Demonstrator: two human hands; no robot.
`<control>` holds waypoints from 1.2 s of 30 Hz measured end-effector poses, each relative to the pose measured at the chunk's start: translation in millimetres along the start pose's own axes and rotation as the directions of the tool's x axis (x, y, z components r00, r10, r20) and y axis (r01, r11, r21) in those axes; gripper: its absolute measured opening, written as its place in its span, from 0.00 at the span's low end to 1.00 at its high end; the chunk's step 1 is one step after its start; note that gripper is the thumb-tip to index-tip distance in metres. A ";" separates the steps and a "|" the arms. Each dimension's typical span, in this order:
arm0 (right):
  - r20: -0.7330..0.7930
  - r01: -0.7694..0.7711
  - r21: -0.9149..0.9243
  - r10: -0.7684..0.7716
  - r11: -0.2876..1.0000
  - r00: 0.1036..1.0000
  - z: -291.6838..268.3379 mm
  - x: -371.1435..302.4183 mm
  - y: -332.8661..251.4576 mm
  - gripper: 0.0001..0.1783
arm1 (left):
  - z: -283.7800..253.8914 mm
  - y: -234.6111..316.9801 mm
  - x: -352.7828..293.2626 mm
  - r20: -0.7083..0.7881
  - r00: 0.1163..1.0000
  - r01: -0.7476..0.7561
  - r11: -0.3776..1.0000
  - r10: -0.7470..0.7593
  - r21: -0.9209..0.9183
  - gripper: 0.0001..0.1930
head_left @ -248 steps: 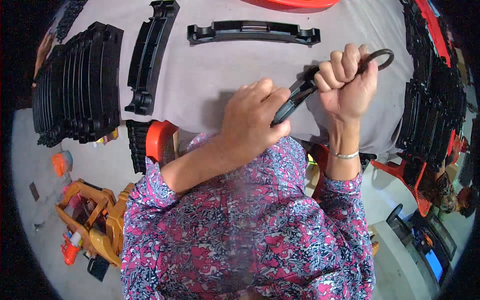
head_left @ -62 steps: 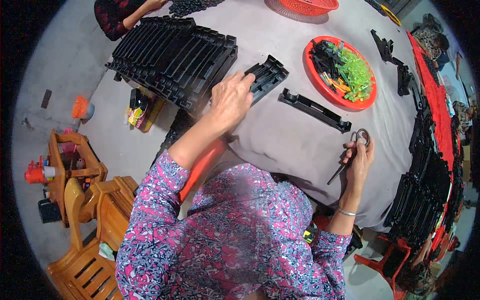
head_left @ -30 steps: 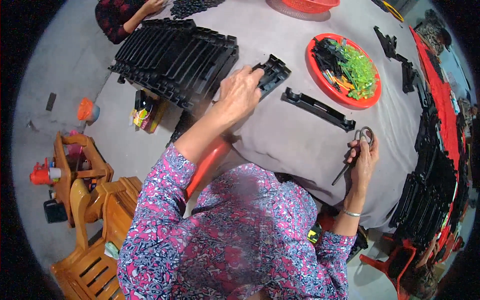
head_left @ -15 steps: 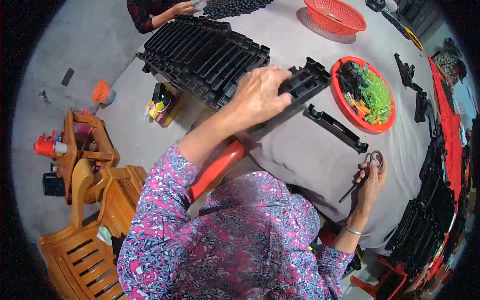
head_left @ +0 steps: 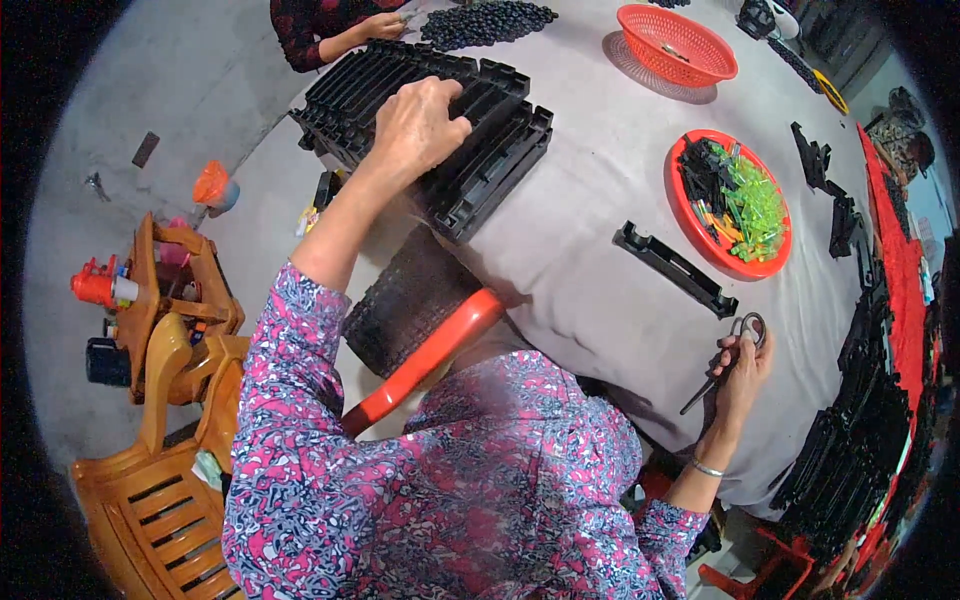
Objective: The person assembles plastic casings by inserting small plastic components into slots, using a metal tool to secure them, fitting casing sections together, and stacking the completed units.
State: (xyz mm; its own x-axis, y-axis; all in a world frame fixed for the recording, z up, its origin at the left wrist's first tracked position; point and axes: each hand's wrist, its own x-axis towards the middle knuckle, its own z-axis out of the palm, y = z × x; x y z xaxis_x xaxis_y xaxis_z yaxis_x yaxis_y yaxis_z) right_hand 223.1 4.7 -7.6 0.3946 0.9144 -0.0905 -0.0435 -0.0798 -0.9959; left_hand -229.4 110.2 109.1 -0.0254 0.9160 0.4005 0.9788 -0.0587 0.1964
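My left hand is over the far-left stack of long black plastic parts. Its fingers are curled round one black plastic part lying on top of that stack; their undersides are hidden. At the right, my right hand is closed on dark scissors, with the handle loops up and the blades pointing down toward me. A single long black plastic part lies by itself on the grey cloth, just beyond my right hand.
A red tray holds green, black and orange small pieces. Farther off stands a red basket beside a heap of black beads. Another person's hand is at the far left. More black parts crowd the right edge. A wooden chair stands left.
My left hand has carried a black plastic part leftward from mid-table onto the stack. My right hand with the scissors has stayed nearly still.
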 end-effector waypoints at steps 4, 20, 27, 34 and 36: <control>0.001 -0.007 0.029 0.007 1.000 1.000 -0.3 -1.4 0.5 0.18 | 2.4 -1.0 4.7 0.065 0.996 0.065 0.997 -0.068 0.047 0.24; 0.003 -0.003 -0.031 0.003 1.000 1.000 0.5 -2.1 -1.3 0.20 | 13.1 -13.4 10.7 0.071 0.994 0.085 0.995 -0.088 0.053 0.24; -0.011 0.001 -0.032 -0.001 0.999 1.000 1.2 -2.1 -1.6 0.19 | 16.9 -18.1 11.1 0.057 0.998 0.027 0.997 -0.031 0.073 0.23; -0.011 0.024 -0.017 -0.024 1.000 1.000 2.4 -4.1 -1.5 0.18 | 15.7 -19.2 10.7 0.052 0.998 0.024 0.999 -0.026 0.049 0.24; -0.015 -0.002 -0.033 0.001 0.999 1.000 2.6 -3.8 -2.4 0.18 | 15.9 -18.8 10.2 0.079 0.996 0.031 0.998 -0.035 0.059 0.24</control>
State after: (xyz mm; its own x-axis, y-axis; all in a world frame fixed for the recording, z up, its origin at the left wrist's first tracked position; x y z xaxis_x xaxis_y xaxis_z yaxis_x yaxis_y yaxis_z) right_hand 219.3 2.4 -4.8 0.4087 0.9080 -0.0921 -0.0140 -0.0947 -0.9954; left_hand -244.9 127.0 95.2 -0.0437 0.9459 0.3216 0.9878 -0.0071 0.1553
